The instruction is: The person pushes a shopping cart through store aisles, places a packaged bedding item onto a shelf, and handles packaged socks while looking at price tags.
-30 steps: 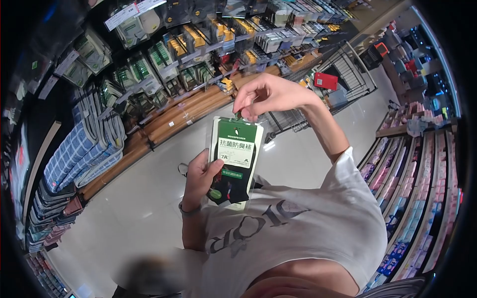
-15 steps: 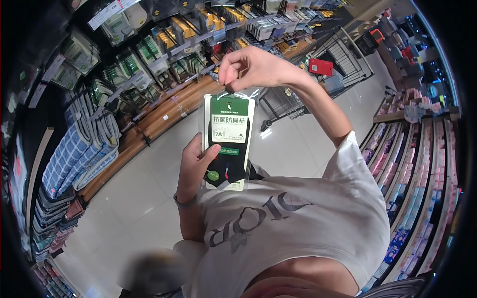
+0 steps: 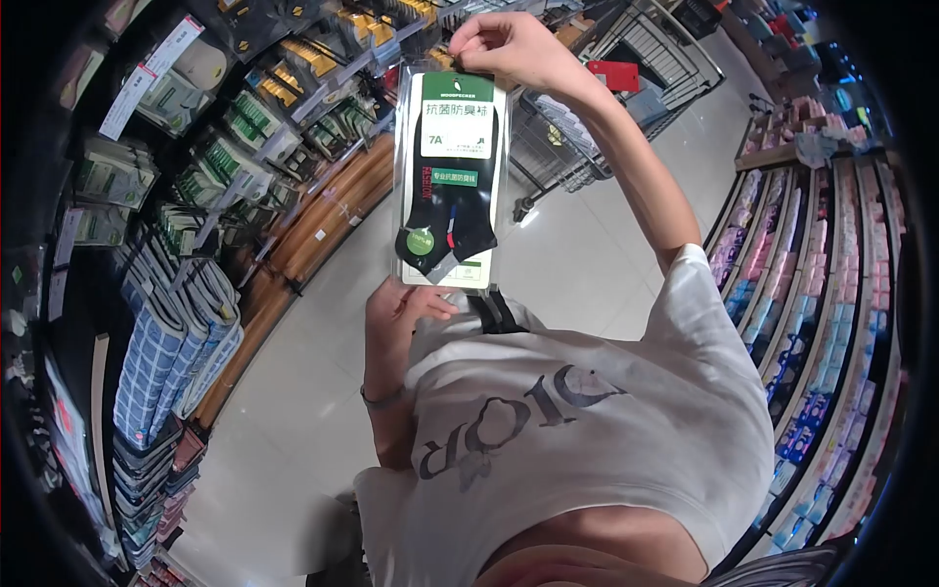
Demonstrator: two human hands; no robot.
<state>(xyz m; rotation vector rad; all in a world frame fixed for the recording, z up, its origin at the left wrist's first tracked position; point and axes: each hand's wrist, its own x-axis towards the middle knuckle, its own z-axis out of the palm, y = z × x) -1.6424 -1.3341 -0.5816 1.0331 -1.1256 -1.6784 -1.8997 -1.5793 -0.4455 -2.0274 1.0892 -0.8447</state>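
A clear pack of black socks (image 3: 452,176) with a green and white card hangs upright in front of me. My right hand (image 3: 514,54) pinches its top edge between thumb and fingers. Below the pack's lower left corner is my left hand (image 3: 403,311), its fingers loosely apart and holding nothing; whether it touches the plastic is hard to tell. The card bears a green label, and a round green sticker sits on the socks.
Racks of packaged goods (image 3: 259,127) line the upper left, above blue checked textiles (image 3: 156,362). A wire shopping cart (image 3: 626,108) carrying a red item (image 3: 614,75) stands at the upper right. Curved shelves of small packs (image 3: 812,342) run down the right side.
The pack and my right hand have moved up in the view. My left hand has let go of the pack's side and is now below it. The view has shifted over the racks.
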